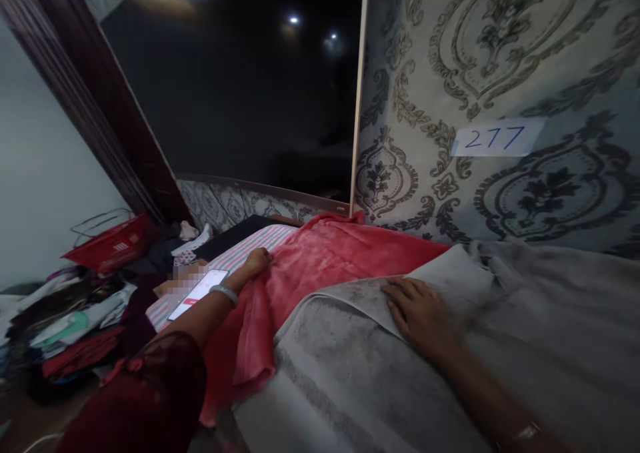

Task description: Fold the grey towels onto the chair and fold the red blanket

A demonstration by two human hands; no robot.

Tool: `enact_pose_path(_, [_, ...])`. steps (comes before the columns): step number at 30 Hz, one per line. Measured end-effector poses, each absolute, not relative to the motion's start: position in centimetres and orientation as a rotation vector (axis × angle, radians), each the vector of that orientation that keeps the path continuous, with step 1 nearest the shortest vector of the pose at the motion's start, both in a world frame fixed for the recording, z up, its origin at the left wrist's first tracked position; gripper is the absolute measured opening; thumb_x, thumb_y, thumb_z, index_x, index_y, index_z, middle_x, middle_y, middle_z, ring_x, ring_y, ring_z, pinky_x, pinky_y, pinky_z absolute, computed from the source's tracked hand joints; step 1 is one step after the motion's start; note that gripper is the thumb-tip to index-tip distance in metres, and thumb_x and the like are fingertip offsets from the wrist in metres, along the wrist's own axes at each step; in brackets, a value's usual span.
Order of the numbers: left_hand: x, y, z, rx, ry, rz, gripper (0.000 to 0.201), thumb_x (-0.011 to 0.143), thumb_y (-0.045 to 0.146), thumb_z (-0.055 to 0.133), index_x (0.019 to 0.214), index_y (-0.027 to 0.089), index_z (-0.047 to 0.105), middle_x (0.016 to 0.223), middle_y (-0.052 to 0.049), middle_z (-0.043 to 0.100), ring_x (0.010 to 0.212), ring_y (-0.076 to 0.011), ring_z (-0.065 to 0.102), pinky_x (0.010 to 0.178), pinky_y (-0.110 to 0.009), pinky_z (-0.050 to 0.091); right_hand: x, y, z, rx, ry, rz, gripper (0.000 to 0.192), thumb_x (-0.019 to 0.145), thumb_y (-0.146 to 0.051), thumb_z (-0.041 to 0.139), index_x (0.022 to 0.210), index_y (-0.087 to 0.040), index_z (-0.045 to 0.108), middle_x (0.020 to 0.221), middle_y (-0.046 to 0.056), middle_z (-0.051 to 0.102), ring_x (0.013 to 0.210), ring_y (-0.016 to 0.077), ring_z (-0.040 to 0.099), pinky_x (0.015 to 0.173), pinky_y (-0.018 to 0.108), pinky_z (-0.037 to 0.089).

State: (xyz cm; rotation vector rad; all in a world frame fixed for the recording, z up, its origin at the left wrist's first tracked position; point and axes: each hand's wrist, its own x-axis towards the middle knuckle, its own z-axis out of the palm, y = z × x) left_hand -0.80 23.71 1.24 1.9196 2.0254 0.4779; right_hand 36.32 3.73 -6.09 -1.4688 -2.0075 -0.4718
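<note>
On my feed, the left hand (257, 261) grasps the red blanket (335, 253) — best drawn evenly — the right hand (417, 309) lying flat, unclenched, on grey cloth (350, 359).

A single head-worn camera looks forward and down from behind the person's forearms (485, 383), which enter close from the lower corners. The left hand (257, 261) and right hand (413, 306) lie at middle range, near the centre. The grey blanket (345, 366) spreads nearest below; the view faces a television (240, 99) and patterned wallpaper (450, 186) beyond, reaching wide enough for the clothes pile (83, 326) at left.
</note>
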Motion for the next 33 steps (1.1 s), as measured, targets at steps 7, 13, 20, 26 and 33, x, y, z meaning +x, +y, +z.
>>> enact_pose_path(7, [-4.0,15.2,1.4,1.653,1.82,0.441,0.06,0.085,0.044,0.065,0.134,0.014,0.051,0.097,-0.01,0.072,0.068,-0.0188,0.068,0.056,-0.027,0.053,36.4,3.7,-6.4,-1.492,-2.014,-0.497,0.032,0.097,-0.025,0.045,0.117,-0.02,0.07,0.123,0.01,0.066,0.113,0.0268,0.053,0.09,0.043,0.042])
enact_pose_path(13, [-6.8,9.5,-1.3,1.644,1.702,0.518,0.04,0.078,0.039,0.071,0.109,0.016,0.063,0.077,-0.003,0.067,0.062,-0.0179,0.065,0.055,-0.027,0.053,35.8,3.4,-6.3,-1.572,-2.032,-0.45,0.037,0.094,-0.025,0.044,0.121,-0.019,0.069,0.127,0.012,0.065,0.115,0.0283,0.055,0.095,0.046,0.046])
enact_pose_path(20, [-11.4,11.8,0.9,1.814,2.016,0.616,0.02,0.083,0.021,0.054,0.096,0.018,0.068,0.085,-0.007,0.07,0.092,-0.0233,0.068,0.076,-0.029,0.052,34.1,-3.0,-7.3,-1.45,-2.021,-0.39,0.041,0.095,-0.027,0.043,0.13,-0.02,0.064,0.144,0.014,0.054,0.128,0.0293,0.051,0.105,0.053,0.045])
enact_pose_path(26, [-12.8,12.0,0.4,1.947,2.062,0.499,0.009,0.073,0.017,0.061,0.077,0.02,0.069,0.093,-0.01,0.074,0.1,-0.026,0.068,0.086,-0.031,0.05,35.7,-8.1,-10.4,-1.522,-2.039,-0.299,0.039,0.097,-0.032,0.043,0.125,-0.021,0.068,0.142,0.016,0.057,0.126,0.0299,0.056,0.103,0.055,0.049])
enact_pose_path(33, [-13.3,9.2,-1.2,1.915,2.061,0.425,0.035,0.081,0.038,0.064,0.109,0.018,0.066,0.087,-0.007,0.072,0.082,-0.0227,0.069,0.071,-0.028,0.051,36.2,-9.6,-11.6,-1.581,-2.025,-0.325,0.041,0.099,-0.033,0.041,0.127,-0.019,0.067,0.137,0.015,0.061,0.122,0.0299,0.059,0.102,0.054,0.051])
